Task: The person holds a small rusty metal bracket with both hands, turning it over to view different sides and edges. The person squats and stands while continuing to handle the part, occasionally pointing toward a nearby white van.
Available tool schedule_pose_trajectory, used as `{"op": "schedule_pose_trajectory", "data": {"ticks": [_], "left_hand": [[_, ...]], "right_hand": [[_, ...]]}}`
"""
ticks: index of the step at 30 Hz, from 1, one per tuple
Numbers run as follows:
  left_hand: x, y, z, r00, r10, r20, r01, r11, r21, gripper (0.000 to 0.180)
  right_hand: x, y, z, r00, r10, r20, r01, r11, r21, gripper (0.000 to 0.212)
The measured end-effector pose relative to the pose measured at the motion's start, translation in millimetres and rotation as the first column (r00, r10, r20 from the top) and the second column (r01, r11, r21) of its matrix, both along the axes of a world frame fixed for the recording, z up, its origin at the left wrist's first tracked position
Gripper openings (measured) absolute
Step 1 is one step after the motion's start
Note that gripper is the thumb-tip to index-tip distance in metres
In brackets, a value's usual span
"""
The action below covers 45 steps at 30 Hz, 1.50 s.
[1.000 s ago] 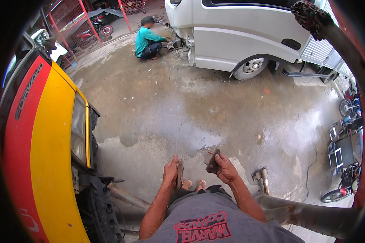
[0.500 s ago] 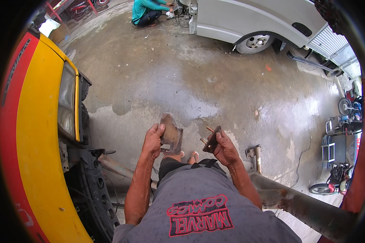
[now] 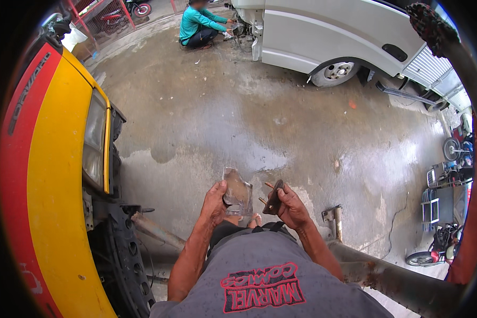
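Note:
In front of my body, my left hand (image 3: 214,202) grips the left edge of a flat, rusty metal plate (image 3: 239,192) with an irregular outline and a notch low on it. My right hand (image 3: 293,205) pinches a small dark metal bracket (image 3: 273,201) with a hole in it. Two rusty studs stick out of the bracket toward the plate. A narrow gap separates the two parts. My thumbs lie on the near faces; most of the other fingers are hidden behind the metal.
A red and yellow truck cab (image 3: 55,175) stands close on my left. Rusty pipe (image 3: 392,267) runs behind me at right. Ahead is a silver van (image 3: 323,37), where a person in teal (image 3: 199,24) squats. Motorcycles (image 3: 434,249) stand at far right on wet concrete (image 3: 238,116).
My left hand and the plate have moved right and nearer my body, closer to the bracket. The right hand has shifted slightly left. The whole view has tilted up a little.

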<state>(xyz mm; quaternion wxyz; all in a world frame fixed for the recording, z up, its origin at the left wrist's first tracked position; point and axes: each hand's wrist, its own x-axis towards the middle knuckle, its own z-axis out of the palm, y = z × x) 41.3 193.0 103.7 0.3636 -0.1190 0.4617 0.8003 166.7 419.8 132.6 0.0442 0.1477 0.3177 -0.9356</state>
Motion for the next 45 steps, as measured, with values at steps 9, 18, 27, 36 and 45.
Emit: {"op": "schedule_pose_trajectory", "data": {"ticks": [9,18,27,36,45], "left_hand": [[2.0,12.1,21.4,0.999,0.024,-0.036,-0.023,1.000,0.011,0.050],[-2.2,17.2,26.8,0.997,-0.062,-0.043,0.068,0.985,0.159,0.054],[-2.4,22.7,34.5,0.991,-0.128,-0.048,0.135,0.967,0.217,0.060],[-2.5,23.6,37.7,0.987,-0.138,-0.081,0.151,0.971,0.187,0.058],[-8.9,14.4,40.1,0.970,-0.211,-0.122,0.224,0.969,0.102,0.059]], "right_hand": [[-15.8,-4.4,16.1,1.000,-0.016,-0.006,0.016,0.999,0.033,0.038],[-17.5,1.0,23.1,0.999,-0.040,-0.012,0.040,0.998,0.056,0.034],[-11.6,24.9,27.0,0.983,-0.169,-0.066,0.177,0.974,0.141,0.035],[-12.3,25.6,25.0,0.917,-0.399,-0.023,0.392,0.884,0.254,0.024],[-15.2,14.9,30.8,0.924,-0.381,-0.036,0.374,0.879,0.296,0.025]]}}
